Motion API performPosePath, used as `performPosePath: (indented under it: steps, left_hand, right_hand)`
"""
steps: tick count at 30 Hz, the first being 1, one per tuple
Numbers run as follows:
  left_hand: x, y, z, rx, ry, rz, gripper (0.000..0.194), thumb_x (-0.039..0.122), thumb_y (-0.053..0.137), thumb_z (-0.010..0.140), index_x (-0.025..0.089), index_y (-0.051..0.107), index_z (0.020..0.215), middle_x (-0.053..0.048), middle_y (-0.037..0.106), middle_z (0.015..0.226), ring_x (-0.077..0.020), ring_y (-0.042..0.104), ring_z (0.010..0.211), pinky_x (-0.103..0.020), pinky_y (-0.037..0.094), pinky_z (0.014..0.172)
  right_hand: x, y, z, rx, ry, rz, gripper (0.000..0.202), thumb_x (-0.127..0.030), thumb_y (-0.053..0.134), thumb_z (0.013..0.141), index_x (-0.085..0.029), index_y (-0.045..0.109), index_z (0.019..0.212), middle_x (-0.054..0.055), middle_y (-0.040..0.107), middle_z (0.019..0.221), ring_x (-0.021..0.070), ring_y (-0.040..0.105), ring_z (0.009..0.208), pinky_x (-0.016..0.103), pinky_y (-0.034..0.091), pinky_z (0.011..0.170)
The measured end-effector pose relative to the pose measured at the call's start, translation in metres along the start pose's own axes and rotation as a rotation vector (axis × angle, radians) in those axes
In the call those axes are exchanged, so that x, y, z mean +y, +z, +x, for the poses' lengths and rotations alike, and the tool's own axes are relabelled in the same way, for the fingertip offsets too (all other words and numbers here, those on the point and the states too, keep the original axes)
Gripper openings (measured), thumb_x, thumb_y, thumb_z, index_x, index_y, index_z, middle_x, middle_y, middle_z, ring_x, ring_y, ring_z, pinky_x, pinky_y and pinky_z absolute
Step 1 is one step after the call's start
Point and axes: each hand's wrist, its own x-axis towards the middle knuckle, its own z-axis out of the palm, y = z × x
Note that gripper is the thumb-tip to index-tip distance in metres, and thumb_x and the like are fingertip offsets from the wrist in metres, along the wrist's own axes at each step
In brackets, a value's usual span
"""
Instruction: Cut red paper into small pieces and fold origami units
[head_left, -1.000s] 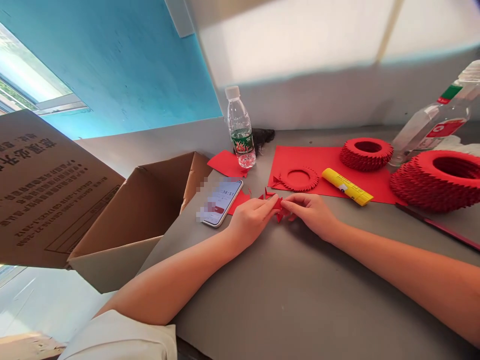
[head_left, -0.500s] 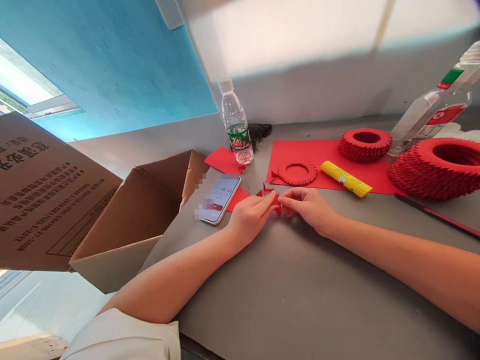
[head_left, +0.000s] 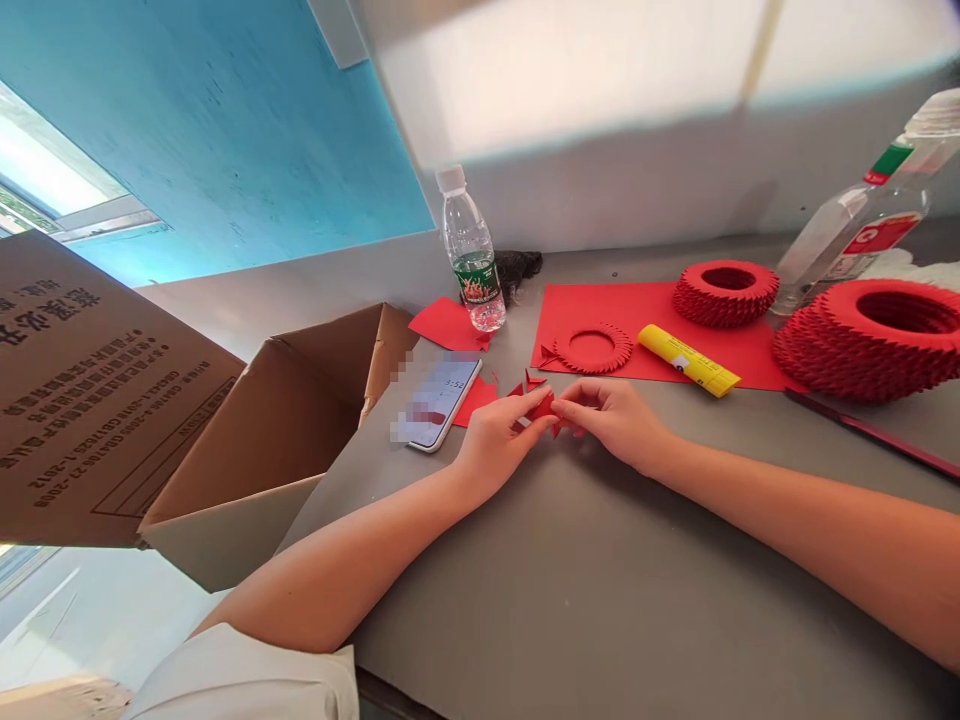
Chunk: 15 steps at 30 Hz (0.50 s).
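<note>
The folded red paper piece (head_left: pixel 543 405), small and angular with pointed tips, is held near the tabletop between the fingertips of the left hand (head_left: pixel 504 432) and the right hand (head_left: pixel 609 418), its lower edge and part of its faces hidden by the fingers.

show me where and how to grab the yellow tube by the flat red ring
Probably best pinched across its middle, from above, with the right hand: the yellow tube lies on its side, long and narrow, with its middle exposed. The flat red ring sits close by its far left end, so the middle looks easier.
</note>
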Motion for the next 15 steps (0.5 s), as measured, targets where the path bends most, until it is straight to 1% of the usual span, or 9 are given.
performPosePath:
  steps: [2,3,6,8,10,12,13,14,15]
  left_hand:
    - [0.003,-0.002,-0.001,-0.045,-0.108,-0.158,0.024,0.026,0.055,0.081,0.019,0.062,0.103,-0.001,0.068,0.083,-0.0107,0.061,0.068,-0.019,0.051,0.061]
    - [0.005,-0.003,-0.001,-0.053,-0.135,-0.206,0.021,0.025,0.055,0.081,0.020,0.063,0.100,0.000,0.068,0.082,-0.0104,0.062,0.068,-0.019,0.051,0.061]
    - [0.007,-0.006,-0.003,-0.042,-0.114,-0.197,0.013,0.022,0.056,0.080,0.019,0.065,0.089,0.001,0.067,0.078,-0.0102,0.061,0.066,-0.019,0.050,0.061]
    - [0.007,-0.006,-0.004,-0.055,-0.020,-0.122,0.010,0.020,0.057,0.079,0.018,0.065,0.084,0.000,0.067,0.077,-0.0105,0.060,0.066,-0.020,0.049,0.062]
    - [0.006,-0.006,-0.006,-0.118,0.129,-0.049,0.010,0.019,0.056,0.080,0.017,0.065,0.083,-0.002,0.067,0.076,-0.0110,0.059,0.066,-0.021,0.048,0.064]
    - [0.005,-0.005,-0.008,-0.196,0.286,0.010,0.013,0.019,0.052,0.082,0.016,0.064,0.084,-0.003,0.066,0.076,-0.0111,0.059,0.067,-0.021,0.047,0.064]
    - [0.004,-0.005,-0.009,-0.222,0.347,0.032,0.015,0.019,0.049,0.083,0.016,0.064,0.086,-0.003,0.066,0.077,-0.0111,0.059,0.067,-0.022,0.047,0.064]
    - [0.004,-0.004,-0.009,-0.234,0.387,0.048,0.017,0.019,0.047,0.084,0.016,0.063,0.087,-0.003,0.066,0.078,-0.0112,0.059,0.068,-0.021,0.047,0.064]
    - [0.003,-0.004,-0.010,-0.236,0.407,0.057,0.018,0.019,0.046,0.085,0.016,0.063,0.088,-0.003,0.066,0.078,-0.0111,0.059,0.069,-0.021,0.046,0.064]
  right_hand:
    - [-0.002,-0.003,0.000,-0.021,-0.042,-0.060,0.025,-0.041,0.054,0.076,-0.017,0.060,0.076,0.002,0.063,0.071,0.0122,0.056,0.064,0.024,0.044,0.058]
    - [-0.004,-0.005,0.002,-0.031,-0.049,-0.085,0.025,-0.041,0.053,0.077,-0.017,0.060,0.076,0.002,0.063,0.071,0.0126,0.057,0.065,0.025,0.045,0.059]
    - [-0.006,-0.014,0.015,-0.012,-0.052,-0.181,0.029,-0.042,0.047,0.080,-0.017,0.061,0.080,0.003,0.063,0.074,0.0140,0.058,0.067,0.026,0.046,0.059]
    - [-0.007,-0.017,0.029,-0.001,-0.119,-0.341,0.027,-0.038,0.047,0.081,-0.017,0.062,0.089,0.004,0.064,0.080,0.0153,0.058,0.072,0.027,0.046,0.061]
    - [-0.006,-0.015,0.045,-0.049,-0.240,-0.595,0.025,-0.025,0.046,0.082,-0.019,0.061,0.101,0.005,0.064,0.089,0.0154,0.058,0.079,0.026,0.044,0.067]
    - [-0.005,-0.010,0.058,-0.092,-0.345,-0.876,0.038,-0.011,0.042,0.080,-0.022,0.056,0.114,0.006,0.058,0.108,0.0144,0.058,0.081,0.024,0.042,0.062]
    - [-0.005,-0.007,0.063,-0.123,-0.385,-1.019,0.043,-0.006,0.042,0.078,-0.023,0.055,0.116,0.007,0.055,0.114,0.0144,0.057,0.081,0.023,0.040,0.058]
    - [-0.005,-0.004,0.066,-0.155,-0.419,-1.143,0.045,-0.003,0.042,0.076,-0.023,0.056,0.114,0.007,0.054,0.115,0.0147,0.057,0.081,0.023,0.038,0.055]
    - [-0.004,-0.002,0.068,-0.187,-0.443,-1.241,0.042,-0.003,0.043,0.075,-0.023,0.059,0.109,0.007,0.056,0.112,0.0154,0.056,0.081,0.023,0.036,0.054]
